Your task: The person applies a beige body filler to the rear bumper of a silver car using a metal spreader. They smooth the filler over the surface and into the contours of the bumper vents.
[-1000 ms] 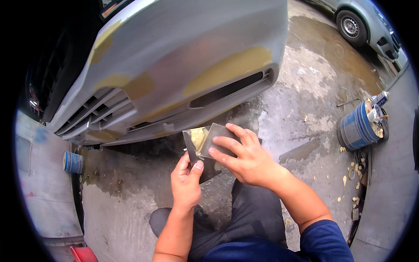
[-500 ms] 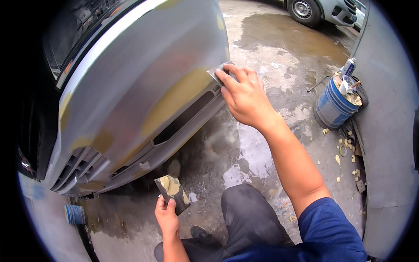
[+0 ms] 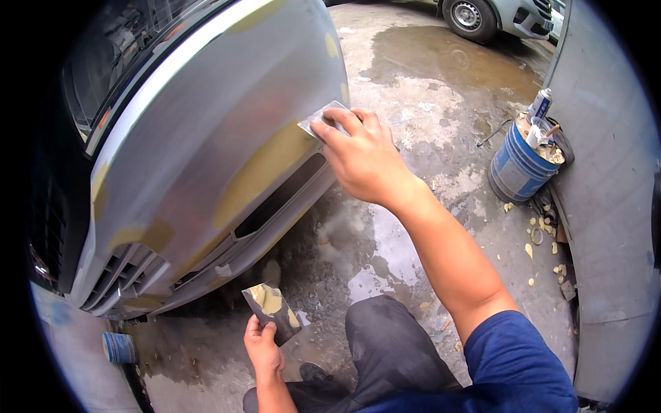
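My right hand (image 3: 368,158) pinches a thin, pale putty spreader (image 3: 315,122) and lays it against the grey bumper (image 3: 206,131). The blade rests at the upper right end of a long yellow putty patch (image 3: 258,173), just above the dark slot (image 3: 275,199) in the bumper. Lower down, away from the bumper, my left hand (image 3: 264,350) grips a dark rectangular putty plate (image 3: 284,330) by its lower edge. A lump of pale yellow putty (image 3: 268,300) lies on the plate. Smaller yellow patches mark the bumper's edges and the area near its grille (image 3: 127,268).
On the right, a blue bucket (image 3: 518,165) carries a spray can (image 3: 540,103), a cup and putty scraps, beside a grey panel (image 3: 613,172). Dried putty bits litter the floor there. A blue tin (image 3: 120,347) stands lower left. Behind are a puddle (image 3: 447,58) and a parked vehicle (image 3: 506,17).
My right hand and the spreader have moved left along the bumper, onto the end of the yellow patch. My left hand with the putty plate stays almost in place. The view has shifted slightly.
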`<action>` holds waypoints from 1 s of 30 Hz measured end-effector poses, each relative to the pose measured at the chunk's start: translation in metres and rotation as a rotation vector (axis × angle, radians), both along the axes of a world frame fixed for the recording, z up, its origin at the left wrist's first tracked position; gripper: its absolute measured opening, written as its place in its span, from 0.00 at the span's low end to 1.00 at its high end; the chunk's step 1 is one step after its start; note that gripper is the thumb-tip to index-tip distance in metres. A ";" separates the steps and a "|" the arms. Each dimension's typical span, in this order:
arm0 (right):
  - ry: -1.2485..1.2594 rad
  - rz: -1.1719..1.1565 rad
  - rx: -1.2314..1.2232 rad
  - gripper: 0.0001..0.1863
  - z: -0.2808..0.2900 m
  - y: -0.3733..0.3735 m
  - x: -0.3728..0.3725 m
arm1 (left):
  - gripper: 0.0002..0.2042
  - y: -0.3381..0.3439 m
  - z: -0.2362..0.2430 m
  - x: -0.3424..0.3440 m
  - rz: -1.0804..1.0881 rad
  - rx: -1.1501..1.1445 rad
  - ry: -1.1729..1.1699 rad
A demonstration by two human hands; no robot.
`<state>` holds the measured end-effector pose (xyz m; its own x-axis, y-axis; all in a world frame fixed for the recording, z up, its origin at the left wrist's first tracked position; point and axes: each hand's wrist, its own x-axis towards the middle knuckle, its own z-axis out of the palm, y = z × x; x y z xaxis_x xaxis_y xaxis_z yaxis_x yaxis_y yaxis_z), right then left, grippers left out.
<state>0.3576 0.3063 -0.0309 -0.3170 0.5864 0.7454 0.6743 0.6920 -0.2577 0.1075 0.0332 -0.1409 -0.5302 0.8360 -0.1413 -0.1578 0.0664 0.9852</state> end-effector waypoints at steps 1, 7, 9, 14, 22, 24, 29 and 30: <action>-0.016 -0.001 -0.003 0.21 0.004 0.004 -0.004 | 0.17 0.000 -0.001 0.000 0.004 -0.005 0.002; -0.087 -0.034 -0.022 0.23 -0.016 -0.010 -0.008 | 0.19 -0.005 0.000 -0.002 0.024 -0.008 -0.022; -0.085 -0.046 -0.006 0.24 -0.032 -0.014 -0.005 | 0.19 -0.005 -0.002 -0.003 0.015 -0.006 -0.026; -0.027 -0.045 0.052 0.22 -0.043 -0.014 0.000 | 0.18 -0.005 0.003 0.002 0.019 0.016 -0.036; 0.088 0.093 -0.032 0.19 -0.017 0.019 0.007 | 0.19 -0.007 0.005 0.003 0.030 0.023 -0.037; 0.107 0.098 -0.065 0.19 -0.034 0.014 0.009 | 0.20 -0.008 0.002 -0.001 0.016 0.020 -0.027; 0.116 0.136 -0.112 0.20 -0.036 0.005 0.016 | 0.20 -0.007 0.001 -0.005 0.002 0.015 -0.046; 0.133 0.144 -0.093 0.20 -0.029 0.006 0.015 | 0.20 -0.006 0.001 -0.005 0.004 0.020 -0.051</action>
<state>0.3724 0.3120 -0.0601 -0.3051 0.6107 0.7307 0.5262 0.7477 -0.4051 0.1027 0.0271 -0.1395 -0.5263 0.8367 -0.1515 -0.2077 0.0463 0.9771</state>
